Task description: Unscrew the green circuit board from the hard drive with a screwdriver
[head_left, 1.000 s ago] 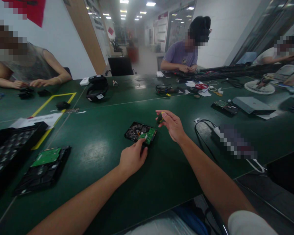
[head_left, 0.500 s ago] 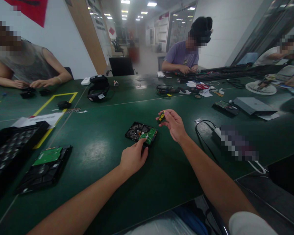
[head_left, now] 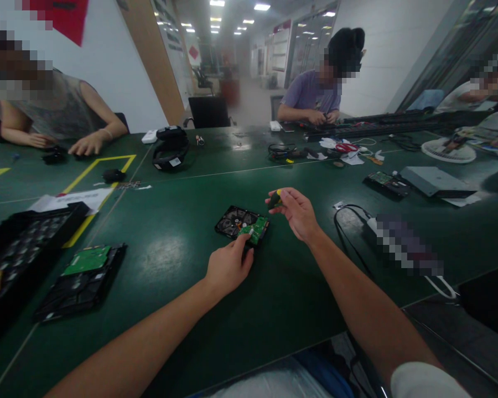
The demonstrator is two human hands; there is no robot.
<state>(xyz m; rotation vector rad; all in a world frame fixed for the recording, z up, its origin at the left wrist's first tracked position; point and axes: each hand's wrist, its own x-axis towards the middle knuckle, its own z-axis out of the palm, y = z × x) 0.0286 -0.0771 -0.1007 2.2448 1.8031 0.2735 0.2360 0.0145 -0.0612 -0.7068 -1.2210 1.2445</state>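
A black hard drive (head_left: 236, 220) lies on the green table (head_left: 182, 260) with a small green circuit board (head_left: 255, 229) on its near right corner. My left hand (head_left: 228, 265) rests at the drive's near edge, fingers curled, with the index fingertip on the circuit board. My right hand (head_left: 296, 213) hovers just right of the drive, fingers pinched round a small screwdriver (head_left: 275, 199) with a yellow and black handle, its tip pointing down toward the board.
Another drive with a green board (head_left: 81, 279) and a black tray (head_left: 20, 249) lie at the left. A black cable (head_left: 351, 232) and power strip sit to the right. Headphones (head_left: 170, 149), a grey box (head_left: 435, 182) and other people working lie farther off.
My right hand's fingers have closed round the screwdriver and turned it slightly above the board. My left hand stays on the drive. The view has shifted a little.
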